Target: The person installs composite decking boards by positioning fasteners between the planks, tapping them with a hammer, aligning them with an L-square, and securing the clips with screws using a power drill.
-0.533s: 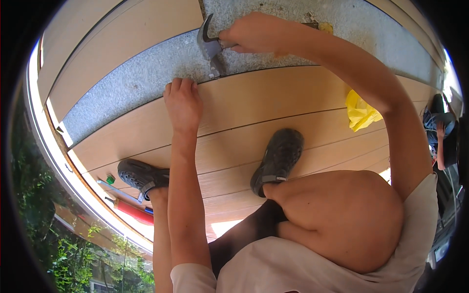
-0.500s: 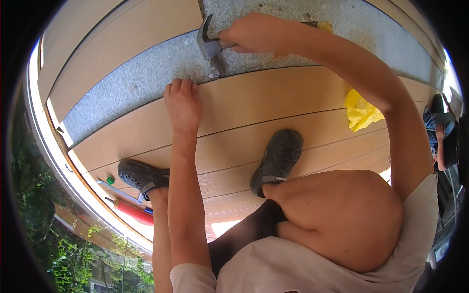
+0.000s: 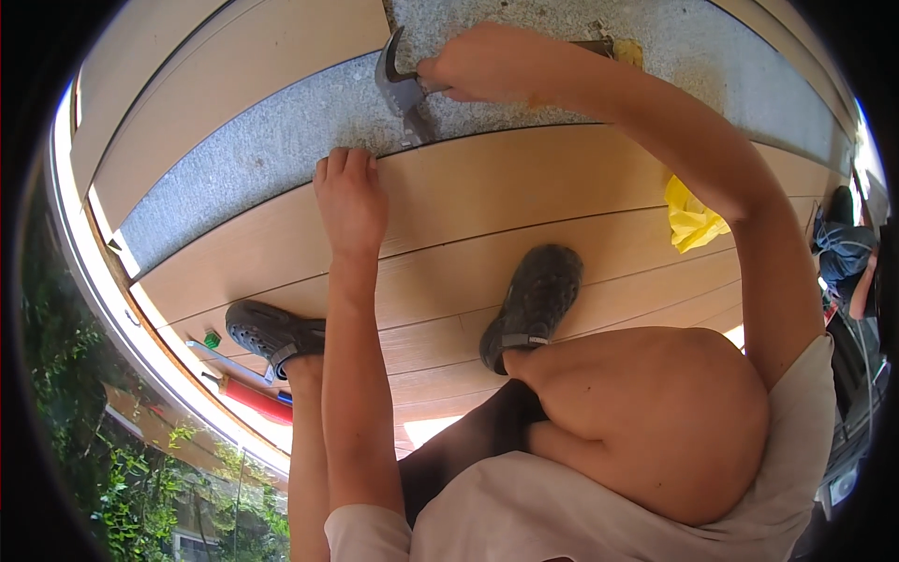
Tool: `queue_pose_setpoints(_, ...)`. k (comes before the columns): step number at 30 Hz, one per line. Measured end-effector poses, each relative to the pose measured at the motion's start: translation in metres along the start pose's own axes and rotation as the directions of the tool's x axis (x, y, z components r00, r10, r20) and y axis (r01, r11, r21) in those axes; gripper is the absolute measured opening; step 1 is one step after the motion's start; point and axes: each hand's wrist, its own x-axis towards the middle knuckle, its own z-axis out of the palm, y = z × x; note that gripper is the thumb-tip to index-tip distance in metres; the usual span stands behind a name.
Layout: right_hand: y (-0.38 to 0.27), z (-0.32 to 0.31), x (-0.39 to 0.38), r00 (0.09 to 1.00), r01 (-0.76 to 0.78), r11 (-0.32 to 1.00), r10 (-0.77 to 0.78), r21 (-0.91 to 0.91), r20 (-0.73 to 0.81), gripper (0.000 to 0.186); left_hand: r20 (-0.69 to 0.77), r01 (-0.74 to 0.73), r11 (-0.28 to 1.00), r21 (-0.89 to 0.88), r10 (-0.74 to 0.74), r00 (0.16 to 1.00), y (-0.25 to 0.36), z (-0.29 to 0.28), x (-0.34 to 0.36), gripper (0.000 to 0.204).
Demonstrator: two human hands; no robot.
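Claw hammer (image 3: 399, 91) by the wood-look floorboard's (image 3: 524, 178) edge, right hand (image 3: 480, 62) wrapped round its handle.
From where I stand, its head is over bare concrete (image 3: 253, 155); the left hand (image 3: 352, 201) curls at that same edge nearby, though I can't tell whether it grips anything. Short, square taps, fingers well clear, would seem wisest.

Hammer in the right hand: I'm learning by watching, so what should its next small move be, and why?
Probably a short, light tap with the hammer at the edge of the tan board: the right hand grips its handle, its striking end points at that edge, and the left hand rests at the same edge close by, so a small swing seems safer.
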Motion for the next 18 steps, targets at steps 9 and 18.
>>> queue_pose_setpoints(9,-0.001,0.002,0.001,1.0,0.003,0.998,-0.003,0.056,0.003,0.02,0.0,0.002,1.0,-0.019,-0.002,1.0,-0.001,-0.002,-0.001,0.002)
queue_pose_setpoints(18,-0.003,0.003,0.013,0.999,0.024,0.996,-0.028,0.083,0.046,0.017,-0.004,-0.002,1.0,-0.023,0.002,1.0,0.002,-0.006,0.0,0.002)
